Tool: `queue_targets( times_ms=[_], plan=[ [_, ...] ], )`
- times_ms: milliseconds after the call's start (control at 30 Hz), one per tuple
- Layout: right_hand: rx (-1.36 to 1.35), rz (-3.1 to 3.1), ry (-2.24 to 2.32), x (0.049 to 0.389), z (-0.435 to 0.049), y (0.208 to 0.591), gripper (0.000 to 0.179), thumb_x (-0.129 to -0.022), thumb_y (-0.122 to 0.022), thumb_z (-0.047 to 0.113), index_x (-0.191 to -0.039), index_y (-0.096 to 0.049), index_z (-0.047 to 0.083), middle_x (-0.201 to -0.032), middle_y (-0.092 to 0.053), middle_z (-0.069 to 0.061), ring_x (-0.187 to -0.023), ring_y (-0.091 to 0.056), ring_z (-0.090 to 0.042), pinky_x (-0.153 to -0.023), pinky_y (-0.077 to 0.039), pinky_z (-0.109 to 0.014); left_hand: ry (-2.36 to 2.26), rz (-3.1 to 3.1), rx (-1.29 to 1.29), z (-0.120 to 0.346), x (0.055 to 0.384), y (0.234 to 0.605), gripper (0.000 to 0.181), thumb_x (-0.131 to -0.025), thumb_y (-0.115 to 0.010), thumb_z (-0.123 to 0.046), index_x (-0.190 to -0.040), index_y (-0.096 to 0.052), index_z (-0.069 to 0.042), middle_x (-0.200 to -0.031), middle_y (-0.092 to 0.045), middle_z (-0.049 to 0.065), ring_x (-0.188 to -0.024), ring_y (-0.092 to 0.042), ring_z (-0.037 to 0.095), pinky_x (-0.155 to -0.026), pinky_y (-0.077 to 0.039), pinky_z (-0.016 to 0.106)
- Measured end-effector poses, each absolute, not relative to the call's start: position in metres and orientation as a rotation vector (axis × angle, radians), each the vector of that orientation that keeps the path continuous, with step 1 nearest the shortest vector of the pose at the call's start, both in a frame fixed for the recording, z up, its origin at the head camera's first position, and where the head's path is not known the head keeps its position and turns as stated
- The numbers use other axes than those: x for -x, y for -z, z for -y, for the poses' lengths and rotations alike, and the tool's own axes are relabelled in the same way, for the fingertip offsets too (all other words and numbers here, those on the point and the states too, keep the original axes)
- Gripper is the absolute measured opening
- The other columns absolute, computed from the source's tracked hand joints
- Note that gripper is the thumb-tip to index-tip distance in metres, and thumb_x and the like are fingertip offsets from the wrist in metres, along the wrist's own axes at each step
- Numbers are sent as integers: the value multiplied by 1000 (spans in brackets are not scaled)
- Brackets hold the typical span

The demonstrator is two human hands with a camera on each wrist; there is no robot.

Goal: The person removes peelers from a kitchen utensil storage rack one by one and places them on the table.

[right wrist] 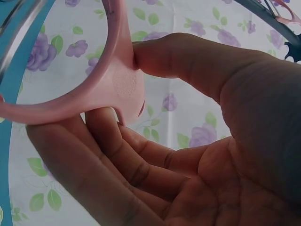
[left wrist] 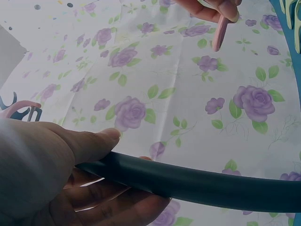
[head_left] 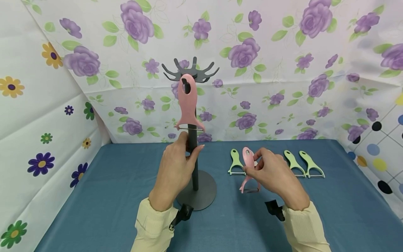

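Note:
A dark grey stand has an upright pole (head_left: 195,178), a round base and a crown of curved hooks (head_left: 201,74). From a front hook a pink peeler (head_left: 188,105) hangs by the hole in its handle, blade down. Just below that peeler, my left hand (head_left: 174,168) grips the pole, thumb on one side and fingers on the other. To the right of the stand, my right hand (head_left: 277,171) pinches a second pink peeler (right wrist: 124,80) by its handle between thumb and fingers. Its blade points down in the head view.
Green peelers lie on the blue tablecloth (head_left: 122,196): one (head_left: 235,160) left of my right hand, another (head_left: 292,161) partly behind it, and a third (head_left: 310,162) farther right. Flowered sheeting (head_left: 220,112) rises at the back and sides.

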State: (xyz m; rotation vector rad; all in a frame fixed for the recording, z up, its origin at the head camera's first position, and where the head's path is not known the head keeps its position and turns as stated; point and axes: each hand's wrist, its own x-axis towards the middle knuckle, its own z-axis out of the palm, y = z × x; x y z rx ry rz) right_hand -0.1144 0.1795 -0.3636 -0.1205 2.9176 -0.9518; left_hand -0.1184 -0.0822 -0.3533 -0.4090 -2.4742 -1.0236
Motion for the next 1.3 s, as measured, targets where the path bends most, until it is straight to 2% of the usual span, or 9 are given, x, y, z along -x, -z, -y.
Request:
queue_targets(
  times_ms=[1300],
  plan=[
    [69,-2886,921,116,-179,367,40,-91,-77,29,-114,-58,2,-87,-66,-10,-66,-60,-18,-55,-47,-32,1026,2489,391,82,117,353,23,-100,-69,-23,-107,-58,-4,-84,-68,9,-70,-69,19,-62,-59,34]
  ],
)
